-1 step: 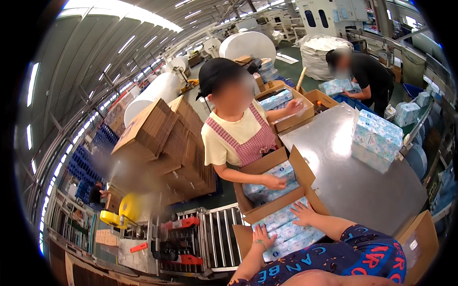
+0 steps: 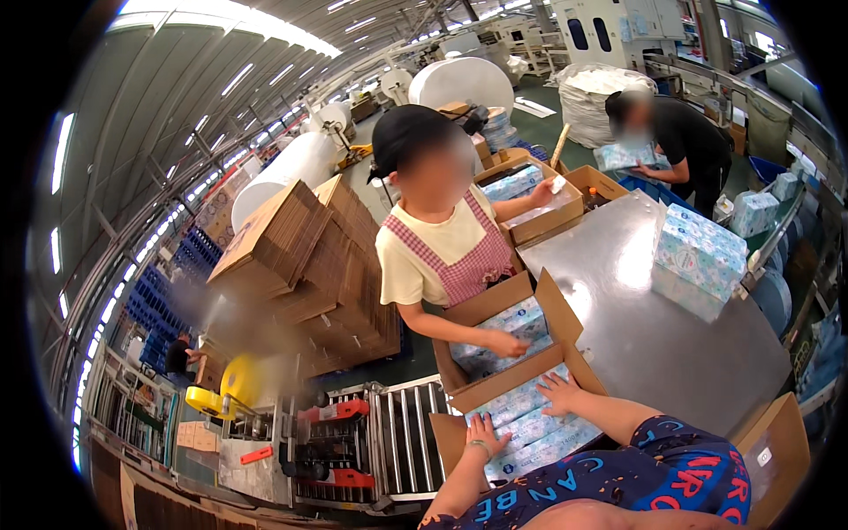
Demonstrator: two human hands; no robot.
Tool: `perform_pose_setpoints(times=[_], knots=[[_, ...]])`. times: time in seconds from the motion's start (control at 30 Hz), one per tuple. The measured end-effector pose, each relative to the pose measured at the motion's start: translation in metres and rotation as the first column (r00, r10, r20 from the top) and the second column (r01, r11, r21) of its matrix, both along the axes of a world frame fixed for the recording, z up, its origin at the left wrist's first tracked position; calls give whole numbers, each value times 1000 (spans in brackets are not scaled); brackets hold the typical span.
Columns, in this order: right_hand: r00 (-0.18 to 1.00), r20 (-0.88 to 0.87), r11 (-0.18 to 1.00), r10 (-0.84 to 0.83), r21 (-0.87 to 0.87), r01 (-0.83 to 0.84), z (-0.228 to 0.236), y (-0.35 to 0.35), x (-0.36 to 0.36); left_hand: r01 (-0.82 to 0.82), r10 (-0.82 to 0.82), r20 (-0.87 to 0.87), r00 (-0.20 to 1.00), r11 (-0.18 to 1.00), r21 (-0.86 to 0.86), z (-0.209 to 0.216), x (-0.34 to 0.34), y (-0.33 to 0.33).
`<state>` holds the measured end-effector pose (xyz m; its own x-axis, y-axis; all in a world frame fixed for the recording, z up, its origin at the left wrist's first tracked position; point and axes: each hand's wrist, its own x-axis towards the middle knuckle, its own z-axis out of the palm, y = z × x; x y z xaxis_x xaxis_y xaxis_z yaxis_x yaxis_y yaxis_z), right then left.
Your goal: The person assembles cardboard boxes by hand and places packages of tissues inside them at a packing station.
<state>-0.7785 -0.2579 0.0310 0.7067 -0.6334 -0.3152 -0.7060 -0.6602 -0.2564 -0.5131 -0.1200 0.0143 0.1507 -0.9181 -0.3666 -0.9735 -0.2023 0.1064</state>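
Both my hands lie on a row of light-blue printed packs [image 2: 533, 439] inside an open cardboard box [image 2: 450, 439]. My left hand [image 2: 481, 435] rests flat on the left end of the packs, fingers stretched out. Farther up and to the right, my right hand [image 2: 558, 394] is spread on the packs near the box's far right corner. Neither hand grips anything. Touching this box on its far side is a second open box [image 2: 458, 382], also holding blue packs [image 2: 521, 320]. A co-worker's hand is over those packs.
A metal table [image 2: 609, 300] extends right, with stacked blue packs [image 2: 698, 256] on it. A roller conveyor [image 2: 409, 437] with red-ended parts is at left, near a yellow tape roll [image 2: 237, 389]. Flattened cartons [image 2: 305, 265] stand behind. Another person bends over a blue bin [image 2: 652, 190].
The co-worker's far hand has lifted slightly with a small white item, and their near hand has dipped. The person at the back has tilted a pack. My hands stay almost still.
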Motion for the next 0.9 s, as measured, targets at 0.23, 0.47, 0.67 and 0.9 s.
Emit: perform_pose_setpoints(times=[0.23, 0.47, 0.67, 0.9], knots=[[662, 728, 884, -177, -178, 432, 126, 22, -60, -83, -26, -263, 965, 916, -393, 96, 32, 47], [725, 154, 738, -671, 43, 674, 42, 77, -78, -552, 498, -596, 630, 827, 106, 58, 55, 145], [795, 158, 809, -586, 64, 584, 36, 109, 9, -389, 385, -570, 726, 913, 120, 14, 169, 174], [718, 236, 678, -655, 604, 419, 69, 198, 204, -345, 396, -727, 561, 910, 229, 79, 318, 219]])
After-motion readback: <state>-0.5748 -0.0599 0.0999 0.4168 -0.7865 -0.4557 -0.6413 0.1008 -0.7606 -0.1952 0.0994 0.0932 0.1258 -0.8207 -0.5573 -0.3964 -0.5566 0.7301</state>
